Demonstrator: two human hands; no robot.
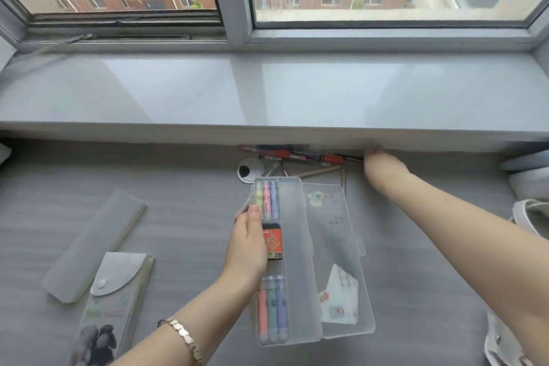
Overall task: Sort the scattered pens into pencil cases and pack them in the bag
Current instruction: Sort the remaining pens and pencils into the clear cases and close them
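gripping the left rim of the open clear pencil case (297,235) on the grey desk (178,187), the left hand (248,244) rests its thumb beside the highlighters (266,199). the right hand (378,162) lies by the scattered pens (297,154) under the windowsill (267,92); its fingers are hidden, so its grip cannot be told

clear glossy plastic pencil case (297,246), frosted matt plastic sleeve (95,244), glossy smooth windowsill (267,92), matt grey desk (184,187)

The fingers of the right hand (378,161) vanish under the windowsill (267,92), so its grip cannot be told. Pens (297,154) along the surface's far edge lie partly hidden there. The picture's right edge cuts off the bag (528,212).
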